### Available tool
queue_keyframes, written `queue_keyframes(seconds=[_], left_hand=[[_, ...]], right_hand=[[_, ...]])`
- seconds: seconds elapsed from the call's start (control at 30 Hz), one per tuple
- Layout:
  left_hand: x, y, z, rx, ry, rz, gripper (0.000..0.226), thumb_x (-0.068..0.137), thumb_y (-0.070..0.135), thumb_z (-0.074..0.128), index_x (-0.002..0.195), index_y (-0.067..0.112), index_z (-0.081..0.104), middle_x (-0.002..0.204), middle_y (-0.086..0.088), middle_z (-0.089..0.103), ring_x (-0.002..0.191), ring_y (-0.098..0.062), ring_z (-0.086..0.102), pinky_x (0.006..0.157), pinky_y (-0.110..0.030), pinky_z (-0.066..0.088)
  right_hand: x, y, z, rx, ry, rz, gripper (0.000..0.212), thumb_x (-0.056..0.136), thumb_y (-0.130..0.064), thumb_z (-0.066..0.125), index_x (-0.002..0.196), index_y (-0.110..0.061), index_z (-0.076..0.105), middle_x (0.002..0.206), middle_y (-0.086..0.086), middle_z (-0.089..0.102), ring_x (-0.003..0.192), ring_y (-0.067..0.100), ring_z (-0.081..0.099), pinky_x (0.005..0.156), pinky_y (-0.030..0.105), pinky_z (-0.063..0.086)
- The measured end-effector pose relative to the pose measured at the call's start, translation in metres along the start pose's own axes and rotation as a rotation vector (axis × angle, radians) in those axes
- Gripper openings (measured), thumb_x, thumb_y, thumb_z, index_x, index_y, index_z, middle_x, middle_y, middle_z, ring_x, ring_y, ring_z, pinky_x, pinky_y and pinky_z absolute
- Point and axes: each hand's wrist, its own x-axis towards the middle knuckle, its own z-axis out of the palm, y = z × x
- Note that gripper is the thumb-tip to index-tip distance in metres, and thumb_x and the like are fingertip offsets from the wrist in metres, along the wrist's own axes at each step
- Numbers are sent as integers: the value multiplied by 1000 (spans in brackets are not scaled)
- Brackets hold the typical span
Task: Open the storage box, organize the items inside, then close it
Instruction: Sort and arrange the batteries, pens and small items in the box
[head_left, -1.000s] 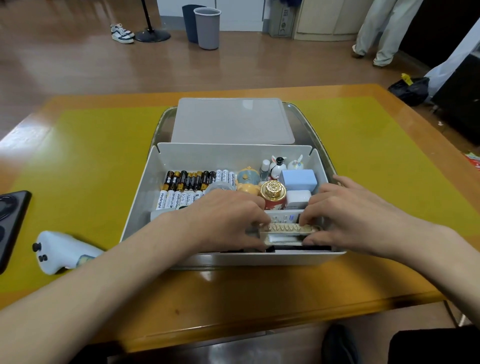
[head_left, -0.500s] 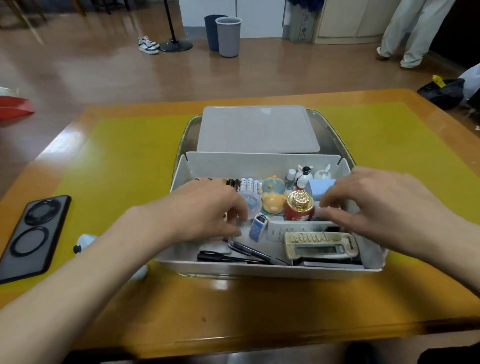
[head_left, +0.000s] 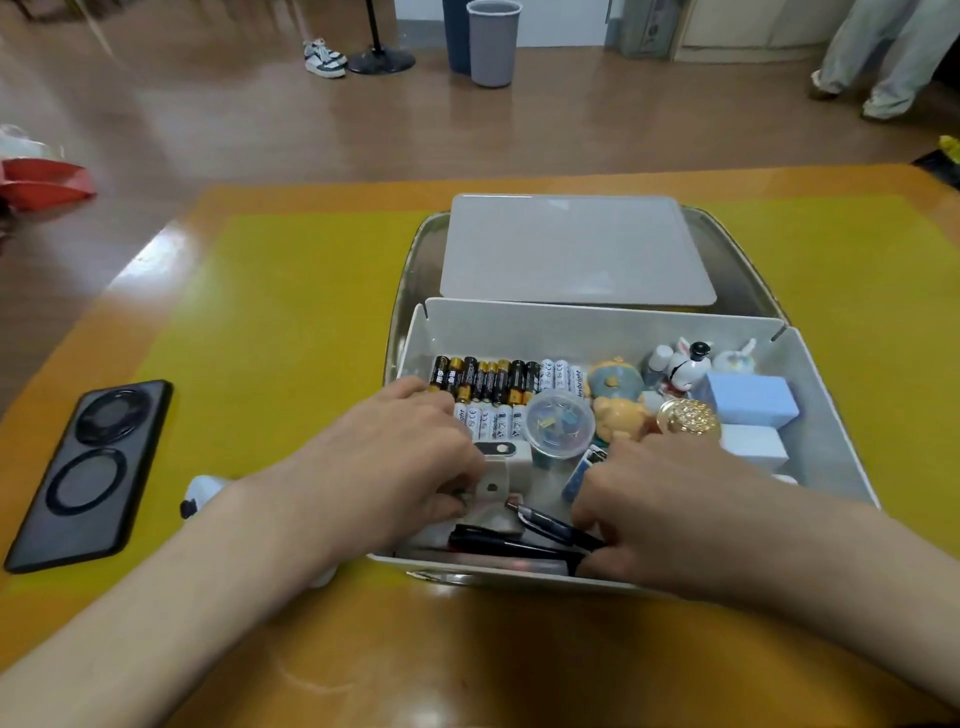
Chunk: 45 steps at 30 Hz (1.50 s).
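Sorting: both hands work inside the box (head_left: 810, 364), lid (head_left: 571, 249) off — set behind.
Left grip (head_left: 400, 457): fingers on the white adapter (head_left: 506, 465) — whether clenched, cannot tell.
Right grip (head_left: 670, 509): pinching a pen (head_left: 550, 525) to line it up.

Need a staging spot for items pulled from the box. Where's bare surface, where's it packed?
Free: the yellow mat between the phone and the storage box, and the mat strip right of the box. The lid lies flat behind the box, top bare. Packed: inside the box, with batteries, figurines, pens and both hands, left and right.
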Motion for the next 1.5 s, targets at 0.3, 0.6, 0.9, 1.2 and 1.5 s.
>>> queue_keyframes(seconds=[0.3, 0.6, 0.9, 1.2, 1.5], left_hand=[[8, -2, -4, -75, 51, -96, 36, 74, 34, 76, 70, 31, 40, 78, 16, 44, 77, -8, 39, 60, -19, 25], [16, 3, 4, 87, -22, -147, 49, 85, 55, 65, 125, 30, 52, 117, 13, 61, 111, -12, 54, 107, -36, 33], [21, 6, 7, 98, 38, -176, 43, 87, 50, 66, 121, 28, 51, 118, 10, 58, 110, -14, 51, 100, -32, 35], [17, 3, 3, 38, 49, -154, 44, 83, 55, 66, 116, 30, 53, 112, 11, 54, 105, -13, 51, 93, -28, 37], [8, 14, -2, -2, 153, -105, 31, 82, 50, 70, 97, 28, 54, 93, 12, 56, 81, -9, 47, 54, -18, 26]], right_hand=[[-1, 12, -11, 102, 165, 61, 36, 79, -71, 53, 89, -40, 69, 76, -19, 68, 69, 6, 56, 53, 25, 40], [5, 20, -22, -42, 144, 112, 35, 82, -63, 61, 109, -41, 61, 92, -18, 53, 90, 13, 62, 57, 30, 37], [1, 16, -19, -4, 163, 110, 22, 82, -53, 66, 97, -38, 59, 88, -19, 55, 92, 7, 58, 58, 31, 40], [2, 16, -14, 157, 282, 137, 27, 76, -61, 68, 87, -37, 66, 72, -22, 54, 71, 8, 52, 60, 33, 49], [8, 16, -7, 13, 308, 72, 37, 75, -64, 65, 69, -32, 47, 72, -14, 49, 84, 16, 53, 51, 28, 30]])
